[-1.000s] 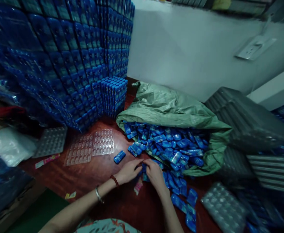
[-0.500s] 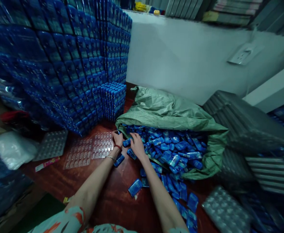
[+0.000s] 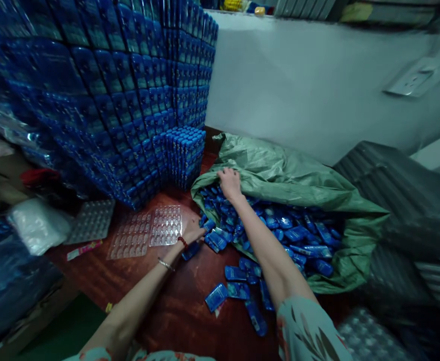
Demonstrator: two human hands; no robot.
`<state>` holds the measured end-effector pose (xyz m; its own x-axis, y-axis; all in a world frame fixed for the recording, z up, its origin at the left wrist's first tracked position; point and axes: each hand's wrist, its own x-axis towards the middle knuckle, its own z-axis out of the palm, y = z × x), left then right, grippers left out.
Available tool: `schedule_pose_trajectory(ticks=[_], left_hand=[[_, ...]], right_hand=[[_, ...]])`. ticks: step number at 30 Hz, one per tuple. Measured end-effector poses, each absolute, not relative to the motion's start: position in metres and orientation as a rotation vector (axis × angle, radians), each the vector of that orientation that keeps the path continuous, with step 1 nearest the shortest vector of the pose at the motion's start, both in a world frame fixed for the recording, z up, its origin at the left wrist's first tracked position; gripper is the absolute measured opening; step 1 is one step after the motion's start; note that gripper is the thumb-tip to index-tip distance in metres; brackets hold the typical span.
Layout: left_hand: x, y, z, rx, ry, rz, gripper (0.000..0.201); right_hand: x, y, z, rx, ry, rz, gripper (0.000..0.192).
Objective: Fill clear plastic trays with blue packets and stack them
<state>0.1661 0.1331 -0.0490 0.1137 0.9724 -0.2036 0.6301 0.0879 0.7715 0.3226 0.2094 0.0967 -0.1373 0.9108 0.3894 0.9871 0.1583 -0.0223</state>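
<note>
- In the head view, we are seeing two hands apart: the left hand (image 3: 192, 231), below and left of centre, is touching a blue packet (image 3: 208, 225); we are unable to tell whether it is gripping.
- The right hand (image 3: 230, 183), near centre, is resting on the green sack (image 3: 280, 173); we are not seeing whether it is clamping.
- Loose packets (image 3: 216, 297) are lying lower-middle on the worktop (image 3: 174, 313).
- We are judging packets light, firm, slippery; we are favouring their long sides.
- We are expecting limp sack fabric, best held by its rim.
</note>
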Motion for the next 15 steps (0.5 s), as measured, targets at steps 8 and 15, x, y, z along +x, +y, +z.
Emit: schedule_pose_trajectory(ticks=[8, 15], left_hand=[[0.17, 0.182, -0.036, 1.758, 1.671, 0.607, 0.05], [0.194, 0.243, -0.033, 1.821, 1.681, 0.564, 0.064]], right_hand=[[0.36, 0.238, 0.113, -1.679, -1.527, -0.116, 0.038], [0.388, 0.23, 0.121, -1.533, -1.323, -0.127, 0.035]])
